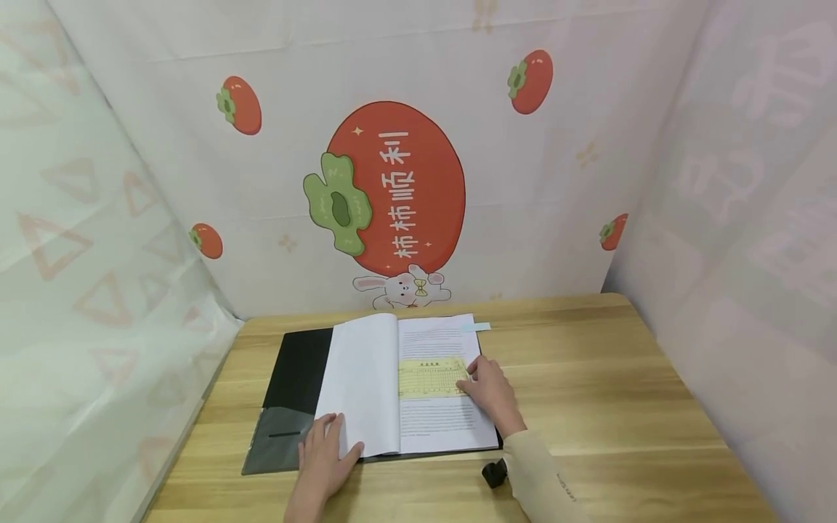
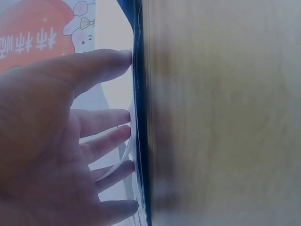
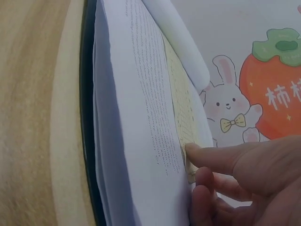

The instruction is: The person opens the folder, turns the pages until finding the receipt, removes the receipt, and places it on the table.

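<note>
A black folder [image 1: 297, 370] lies open on the wooden table, its stack of white sheets parted. On the printed right-hand page [image 1: 434, 428] lies a yellow form slip [image 1: 428, 379] with a ruled grid. My right hand [image 1: 492, 388] pinches the right edge of this slip between thumb and fingers; in the right wrist view the thumb [image 3: 211, 157] presses on its face. Spread fingers of my left hand [image 1: 323, 454] rest on the lower left corner of the turned white sheet [image 1: 360, 392], at the folder's near edge.
A small black object [image 1: 495, 473] sits on the table [image 1: 588, 385] beside the right sleeve [image 1: 539, 476]. A pale blue tab [image 1: 482, 327] sticks out from the top right of the pages. Printed cloth walls [image 1: 523, 218] with persimmons and a rabbit enclose the table's back and sides.
</note>
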`<state>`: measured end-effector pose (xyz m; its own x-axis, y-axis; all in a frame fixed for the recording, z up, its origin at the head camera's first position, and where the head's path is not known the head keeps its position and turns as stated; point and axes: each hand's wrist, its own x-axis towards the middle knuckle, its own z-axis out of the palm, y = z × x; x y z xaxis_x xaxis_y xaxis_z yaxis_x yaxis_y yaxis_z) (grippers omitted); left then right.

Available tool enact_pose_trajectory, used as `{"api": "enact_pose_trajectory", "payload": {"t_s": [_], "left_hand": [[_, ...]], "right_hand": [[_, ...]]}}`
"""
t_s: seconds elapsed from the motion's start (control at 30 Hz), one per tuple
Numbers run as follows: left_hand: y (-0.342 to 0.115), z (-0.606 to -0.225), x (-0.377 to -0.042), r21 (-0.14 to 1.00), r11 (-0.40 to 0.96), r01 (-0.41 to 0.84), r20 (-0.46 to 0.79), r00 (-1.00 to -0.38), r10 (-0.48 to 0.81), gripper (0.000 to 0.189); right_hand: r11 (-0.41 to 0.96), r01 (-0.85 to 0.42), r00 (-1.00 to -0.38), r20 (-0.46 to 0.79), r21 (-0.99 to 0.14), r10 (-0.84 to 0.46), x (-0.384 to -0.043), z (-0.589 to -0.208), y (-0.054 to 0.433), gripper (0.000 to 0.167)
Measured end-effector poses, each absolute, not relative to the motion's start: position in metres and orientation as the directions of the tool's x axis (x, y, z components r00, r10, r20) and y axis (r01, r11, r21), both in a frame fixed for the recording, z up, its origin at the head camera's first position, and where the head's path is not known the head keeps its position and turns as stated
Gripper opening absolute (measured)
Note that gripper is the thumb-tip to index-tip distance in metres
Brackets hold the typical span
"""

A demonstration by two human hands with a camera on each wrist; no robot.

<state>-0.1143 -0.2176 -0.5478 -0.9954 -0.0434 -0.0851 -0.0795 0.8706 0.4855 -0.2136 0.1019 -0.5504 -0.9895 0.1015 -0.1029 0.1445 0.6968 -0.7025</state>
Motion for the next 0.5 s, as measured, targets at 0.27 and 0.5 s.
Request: {"api": "enact_pose_trajectory", "payload": {"t_s": [0.27,0.5], "left_hand": [[-0.2151,-0.5458,-0.1157,0.475,0.875,-0.088,-0.108,-0.993,-0.042,0.072],[-0.2166,-0.5517,-0.1092,0.476,0.875,-0.092,-0.094,-0.994,-0.054,0.074]], "right_hand": [[0.654,0.121,-0.993,-0.091,-0.747,0.080,-0.2114,-0.5497,0.1035,0.024],[0.523,0.091,-0.995,-0.099,-0.847,0.014,-0.2063,-0.5569,0.1076,0.016]]}}
